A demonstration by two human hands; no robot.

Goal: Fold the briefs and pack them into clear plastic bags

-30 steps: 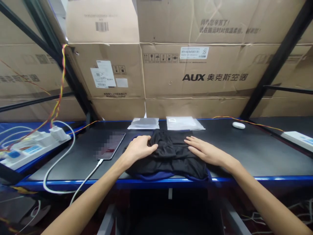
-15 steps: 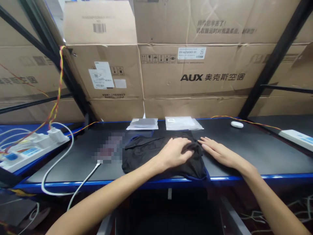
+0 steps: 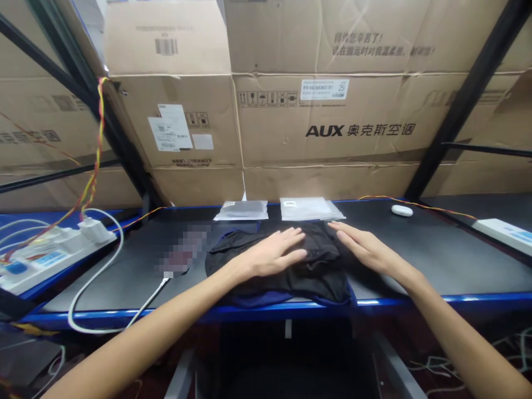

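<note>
Black cloth lies creased at the near edge of the table, left hand spread flat on it, right hand open at its right side, neither gripping; uneven palm pressure could bunch it or drag it overboard.

My left hand is palm down over the cloth, fingers extended, thumb apart. My right hand is at the cloth's right edge, fingers straight, slanting toward it. My forearms are bare.
</note>
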